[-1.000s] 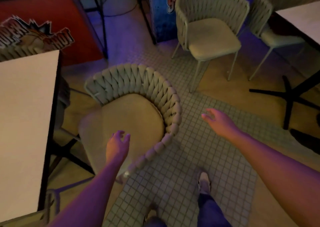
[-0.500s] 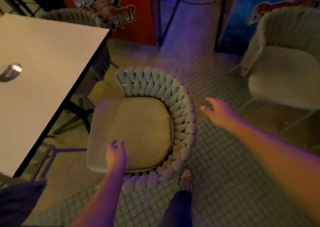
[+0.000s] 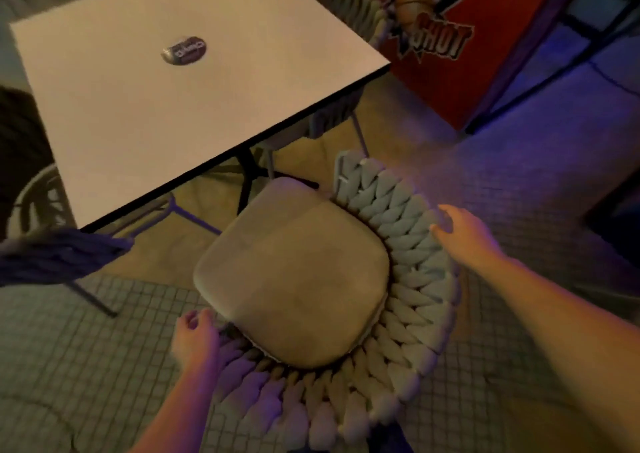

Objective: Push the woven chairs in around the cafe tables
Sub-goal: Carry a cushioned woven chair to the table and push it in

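While your left hand (image 3: pixel 195 340) curled onto the woven chair (image 3: pixel 398 279) rim's near end, your right hand (image 3: pixel 462 233) lay loosely open on its far side (cushion between them), beside the table (image 3: pixel 156 82).

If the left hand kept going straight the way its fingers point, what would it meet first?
The left hand rests at the chair's woven rim, pointing up-frame. It would probably first meet the seat cushion edge beside it, then the table; depth is unclear.

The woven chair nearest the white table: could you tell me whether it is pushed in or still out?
Out. The grey-green woven chair shows its whole seat cushion clear of the white square table.
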